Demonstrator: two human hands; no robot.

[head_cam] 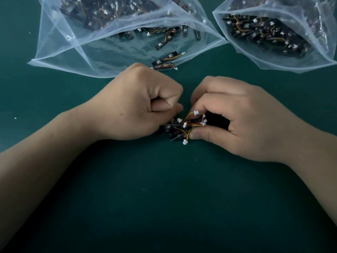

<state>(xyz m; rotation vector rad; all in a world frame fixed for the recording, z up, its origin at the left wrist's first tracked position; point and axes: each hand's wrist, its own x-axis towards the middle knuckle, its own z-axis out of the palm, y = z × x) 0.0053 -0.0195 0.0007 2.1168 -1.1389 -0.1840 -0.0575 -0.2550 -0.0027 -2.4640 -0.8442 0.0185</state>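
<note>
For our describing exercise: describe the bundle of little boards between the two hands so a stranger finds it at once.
On the green mat, below the left bag, the left hand and right hand meet. Between them is the bundle: black boards stacked together, orange-yellow wires and white plugs sticking out. Unlike the two loose boards at that bag's mouth, it alone is held.

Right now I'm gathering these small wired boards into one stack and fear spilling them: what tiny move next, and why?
Probably tap the bundle of boards on the mat to square it: gripped between the left hand and right hand, the boards splay at different angles and white connectors poke out several ways.
</note>
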